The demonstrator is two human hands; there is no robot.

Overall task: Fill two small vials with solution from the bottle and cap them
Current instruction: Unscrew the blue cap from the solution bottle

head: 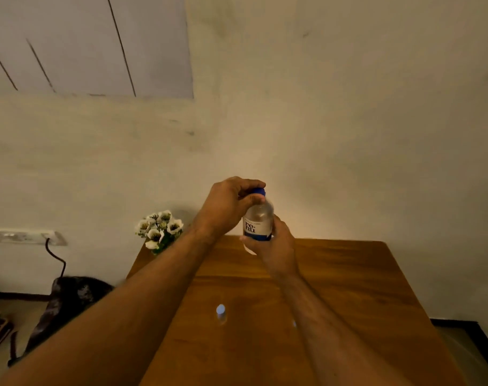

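**Two hands hold the bottle up over the counter**

We see a clear bottle (pixel 258 222) held up in the air, above the far end of the wooden counter (pixel 348 288). The bottle stands upright. It has a white and blue label and a blue cap (pixel 259 191) on top.

The right hand (pixel 276 246) holds the bottle from below. Its fingers (pixel 279 222) curl round the lower part of the bottle, over the label. The left hand (pixel 226 204) is up at the top of the bottle. Its fingers wrap round the blue cap and grip it.

Nearer to us than the bottle, a small vial (pixel 221 313) stands on the counter. It has a pale blue top. It is well apart from the bottle and between the two arms. A tiny pale spot (pixel 294 323) shows just beside the right arm, to the right of the vial. It is too small and blurry for us to tell what it is.

To the left of the bottle, white flowers (pixel 159 228) sit at the far left corner of the counter. Further left, a wall socket (pixel 23 236) has a dark cord (pixel 56 259) hanging from it, down to a dark bag (pixel 70 302) on the floor. A plain wall (pixel 348 135) is behind the bottle.
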